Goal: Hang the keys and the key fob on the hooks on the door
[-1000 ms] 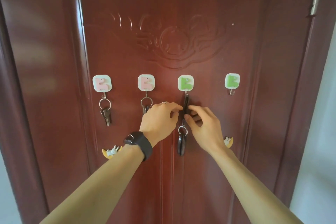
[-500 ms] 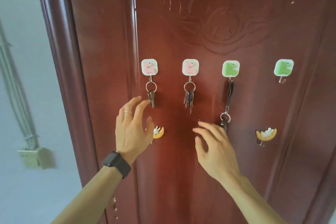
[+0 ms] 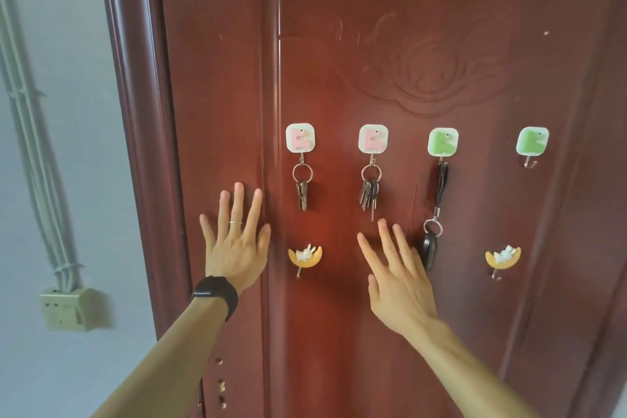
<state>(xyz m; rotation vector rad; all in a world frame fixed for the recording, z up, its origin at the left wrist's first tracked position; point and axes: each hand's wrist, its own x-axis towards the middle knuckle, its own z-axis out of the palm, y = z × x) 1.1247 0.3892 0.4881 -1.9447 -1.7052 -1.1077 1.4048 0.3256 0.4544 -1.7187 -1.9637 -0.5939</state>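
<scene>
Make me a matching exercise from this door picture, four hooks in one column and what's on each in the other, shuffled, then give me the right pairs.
Column one:
1. leftmost pink hook
2. second pink hook
3. first green hook
4. rightmost green hook

Column two:
A. nothing hanging
B. black key fob on a dark strap
C. small key ring with a short bunch of keys
D. fuller key bunch, one long key hanging lowest

Pairs: 1-C, 2-D, 3-B, 4-A
</scene>
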